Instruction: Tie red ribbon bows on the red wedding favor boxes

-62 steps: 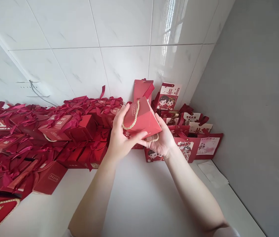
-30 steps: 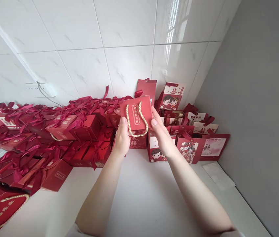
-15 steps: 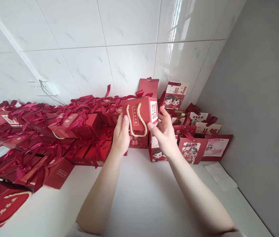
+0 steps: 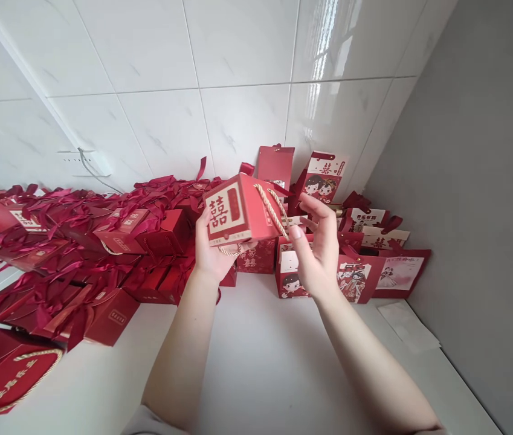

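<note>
A red gift box [image 4: 228, 212] with gold rope handles and a cream panel is tilted in the air above the white tabletop. My left hand [image 4: 213, 251] supports it from the left and below, some fingers hidden under it. To the right of the box is my right hand [image 4: 317, 244], its fingers apart and bent, the fingertips close to the rope handle [image 4: 272, 211]; whether they touch it I cannot tell. Behind and below the held box stands a patterned red box [image 4: 256, 256].
Many red boxes with dark red ribbons [image 4: 147, 223] are stacked on the left. Red and white gift bags [image 4: 360, 275] stand on the right by a grey panel [image 4: 478, 211]. White paper [image 4: 408, 326] lies on the tabletop [image 4: 274, 368]. A socket [image 4: 84, 163] sits on the tiled wall.
The gift box has turned, so its cream panel now faces me and the rope handles point right. My left hand has shifted left under it; my right hand has come away from its side.
</note>
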Demonstrator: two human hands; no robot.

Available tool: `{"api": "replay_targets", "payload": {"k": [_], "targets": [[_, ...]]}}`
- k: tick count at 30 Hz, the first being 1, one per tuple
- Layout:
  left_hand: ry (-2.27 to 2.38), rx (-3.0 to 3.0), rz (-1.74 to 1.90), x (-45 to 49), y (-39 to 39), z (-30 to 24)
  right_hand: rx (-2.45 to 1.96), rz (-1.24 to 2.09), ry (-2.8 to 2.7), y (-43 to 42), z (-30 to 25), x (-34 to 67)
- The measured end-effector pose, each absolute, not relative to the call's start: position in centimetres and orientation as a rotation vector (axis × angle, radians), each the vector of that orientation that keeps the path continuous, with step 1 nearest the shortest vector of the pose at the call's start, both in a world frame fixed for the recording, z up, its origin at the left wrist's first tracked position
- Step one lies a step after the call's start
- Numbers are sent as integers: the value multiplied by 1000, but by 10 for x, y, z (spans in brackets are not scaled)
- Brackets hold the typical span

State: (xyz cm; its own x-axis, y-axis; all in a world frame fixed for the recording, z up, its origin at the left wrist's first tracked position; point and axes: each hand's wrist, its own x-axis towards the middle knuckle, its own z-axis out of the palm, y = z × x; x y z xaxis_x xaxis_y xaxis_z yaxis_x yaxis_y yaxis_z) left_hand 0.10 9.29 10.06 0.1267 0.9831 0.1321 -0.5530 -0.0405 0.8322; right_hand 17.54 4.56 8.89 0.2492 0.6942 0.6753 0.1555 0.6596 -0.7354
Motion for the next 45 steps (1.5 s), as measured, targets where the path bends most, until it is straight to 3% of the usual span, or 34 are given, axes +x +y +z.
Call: {"api": "replay_targets", "payload": {"k": [8,19,38,45], "targets": [[529,760,1116,5,95,91,-659,1258,-1102,57,90,171],[488,657,889,28,86,93,-767,1609,-902,64,98,185],[440,626,938,29,81,97,-870,1680,-810,76,92,187],[391,583,799,23,90,90,-851,1702,-872,78,91,192]]}}
